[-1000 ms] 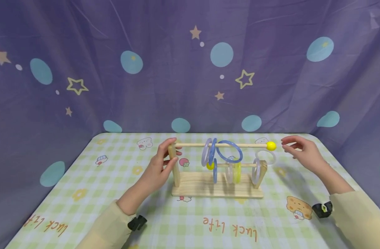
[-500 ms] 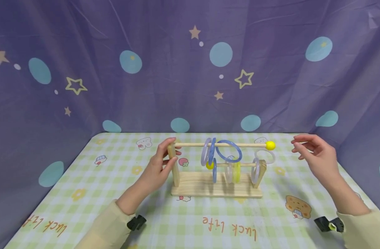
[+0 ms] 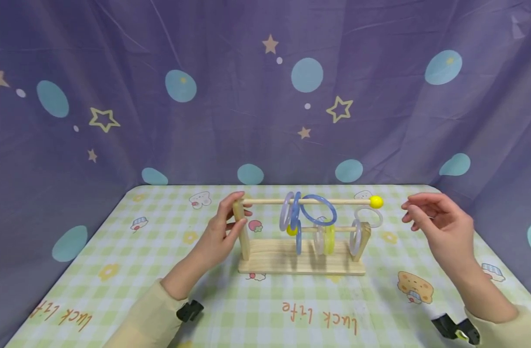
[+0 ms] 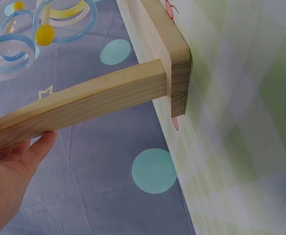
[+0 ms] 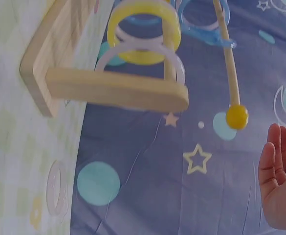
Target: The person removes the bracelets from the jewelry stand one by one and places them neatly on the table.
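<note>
My left hand (image 3: 219,229) grips the upper part of the left post (image 4: 79,105) of a wooden ring stand (image 3: 300,263), thumb on the near side. From that post runs an upper rod (image 3: 265,202) ending in a yellow ball (image 3: 376,202). A pale purple ring (image 3: 284,212), a blue ring (image 3: 295,210) and a slanted blue ring (image 3: 334,215) hang on it. The lower rod carries a blue ring (image 3: 298,241), a yellow ring (image 5: 114,29) and pale rings. My right hand (image 3: 448,232) hovers right of the upper ball, fingers loosely bent, holding nothing.
A clear ring (image 5: 50,188) lies on the checked tablecloth (image 3: 230,309), just behind the stand's right post (image 3: 363,241). Behind the table hangs a purple curtain (image 3: 230,125) with stars and dots.
My right hand has moved away from the upper rod's yellow ball, to the right and slightly nearer me. The left hand keeps its grip on the post, and the rings look unmoved.
</note>
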The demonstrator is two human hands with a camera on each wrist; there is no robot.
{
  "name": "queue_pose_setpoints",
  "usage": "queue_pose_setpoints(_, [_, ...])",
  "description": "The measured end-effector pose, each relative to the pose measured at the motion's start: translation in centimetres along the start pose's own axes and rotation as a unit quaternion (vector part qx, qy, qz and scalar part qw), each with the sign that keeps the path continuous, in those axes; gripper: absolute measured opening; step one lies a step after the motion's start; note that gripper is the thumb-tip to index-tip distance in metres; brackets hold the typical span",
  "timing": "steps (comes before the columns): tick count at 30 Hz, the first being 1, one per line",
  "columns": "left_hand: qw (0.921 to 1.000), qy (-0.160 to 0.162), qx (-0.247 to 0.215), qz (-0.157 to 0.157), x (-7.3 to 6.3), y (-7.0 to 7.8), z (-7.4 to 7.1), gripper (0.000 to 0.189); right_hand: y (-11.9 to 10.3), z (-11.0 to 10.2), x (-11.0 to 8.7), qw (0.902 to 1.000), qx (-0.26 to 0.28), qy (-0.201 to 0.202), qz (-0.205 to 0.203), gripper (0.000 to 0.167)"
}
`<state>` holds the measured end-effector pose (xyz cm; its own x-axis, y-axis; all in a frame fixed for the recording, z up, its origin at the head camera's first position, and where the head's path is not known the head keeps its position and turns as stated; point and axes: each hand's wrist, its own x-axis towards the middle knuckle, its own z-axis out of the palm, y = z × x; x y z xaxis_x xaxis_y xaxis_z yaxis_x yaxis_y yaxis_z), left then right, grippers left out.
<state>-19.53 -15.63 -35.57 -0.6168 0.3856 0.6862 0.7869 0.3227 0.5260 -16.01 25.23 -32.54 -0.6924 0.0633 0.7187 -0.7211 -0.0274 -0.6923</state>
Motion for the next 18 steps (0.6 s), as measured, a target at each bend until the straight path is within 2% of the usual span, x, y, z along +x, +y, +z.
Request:
queue_pose_setpoints(9, [0.9999, -0.003, 0.001, -0.013, -0.1, 0.2, -0.1, 0.061, -0.3, 1.9, -0.9, 0.9986, -0.001, -0.050, -0.018, 0.019])
queue_pose_setpoints(16, [0.9999, -0.006, 0.001, -0.015, -0.1, 0.2, 0.0, 0.061, -0.4, 3.1, -1.7, 0.9924, -0.061, -0.101, 0.032, 0.023])
queue_pose_setpoints(18, [0.9998, -0.006, 0.001, -0.016, 0.0, 0.2, 0.0, 0.061, -0.2, 3.4, -1.9, 0.9902, -0.066, -0.118, 0.034, 0.027])
